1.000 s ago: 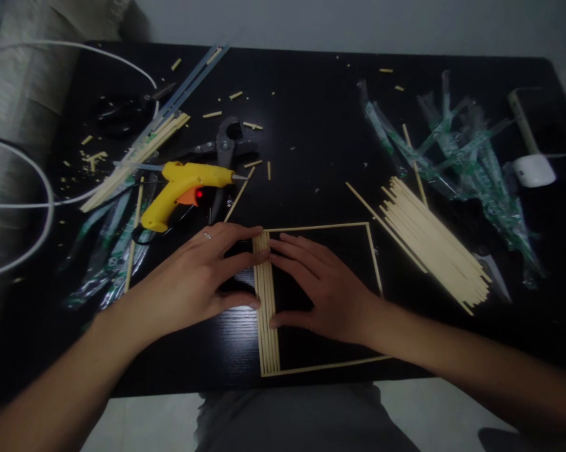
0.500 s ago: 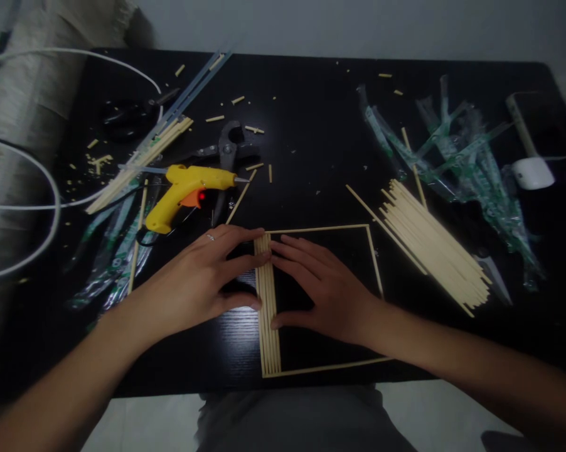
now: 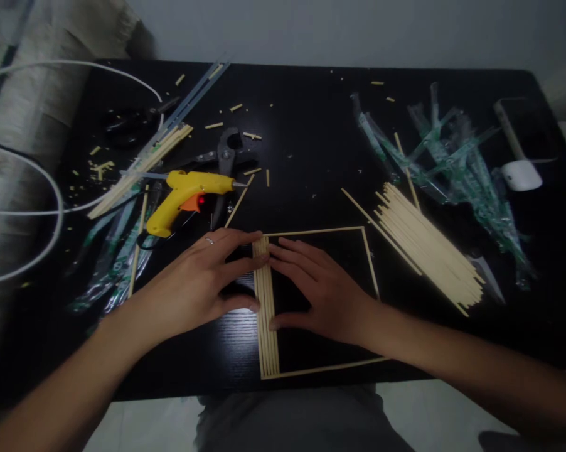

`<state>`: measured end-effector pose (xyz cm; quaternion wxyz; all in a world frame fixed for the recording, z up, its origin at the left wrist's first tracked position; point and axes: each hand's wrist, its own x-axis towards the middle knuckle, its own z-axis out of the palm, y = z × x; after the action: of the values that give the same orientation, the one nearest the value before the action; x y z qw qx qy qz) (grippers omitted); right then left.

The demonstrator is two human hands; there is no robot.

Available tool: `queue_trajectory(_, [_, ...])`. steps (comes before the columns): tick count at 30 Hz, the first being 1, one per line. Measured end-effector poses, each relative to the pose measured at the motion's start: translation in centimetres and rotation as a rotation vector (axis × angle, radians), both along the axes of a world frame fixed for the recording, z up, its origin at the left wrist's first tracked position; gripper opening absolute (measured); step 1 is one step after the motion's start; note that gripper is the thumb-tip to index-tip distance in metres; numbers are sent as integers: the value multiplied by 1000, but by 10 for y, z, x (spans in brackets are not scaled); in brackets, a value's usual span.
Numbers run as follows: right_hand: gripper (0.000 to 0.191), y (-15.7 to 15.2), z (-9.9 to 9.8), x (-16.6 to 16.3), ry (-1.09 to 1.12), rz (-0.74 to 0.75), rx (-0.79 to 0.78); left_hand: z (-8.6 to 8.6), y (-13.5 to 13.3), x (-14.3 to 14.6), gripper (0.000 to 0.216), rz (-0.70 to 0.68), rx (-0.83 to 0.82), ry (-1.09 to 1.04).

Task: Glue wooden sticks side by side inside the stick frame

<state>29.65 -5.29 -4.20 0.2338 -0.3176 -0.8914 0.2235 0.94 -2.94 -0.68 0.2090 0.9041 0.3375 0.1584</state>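
A rectangular frame of thin wooden sticks [image 3: 318, 231] lies flat on the black table near its front edge. Along its left side several wooden sticks [image 3: 269, 348] lie side by side in a tight row. My left hand [image 3: 208, 273] touches the row's outer edge with its fingertips, fingers apart. From inside the frame, my right hand [image 3: 323, 289] rests its spread fingertips against the row's inner edge. The right wrist and forearm cover part of the frame's right side.
A yellow glue gun [image 3: 189, 191] with a red light lies left, beside pliers [image 3: 227, 150] and black scissors [image 3: 132, 122]. Right are a stick bundle [image 3: 428, 251], plastic wrappers [image 3: 471, 163], a blade [image 3: 491, 279], a phone [image 3: 525, 129] and a white case [image 3: 522, 175]. A white cable [image 3: 59, 188] loops left.
The view has shifted slightly, so the table's contents sit a little differently in the picture. Both hands keep the same pose against the row of sticks.
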Motion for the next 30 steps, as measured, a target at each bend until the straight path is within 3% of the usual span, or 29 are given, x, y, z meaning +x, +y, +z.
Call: queue_trajectory(30, [87, 0, 0, 0, 2, -1, -25, 2, 0, 1, 56, 5, -15, -3])
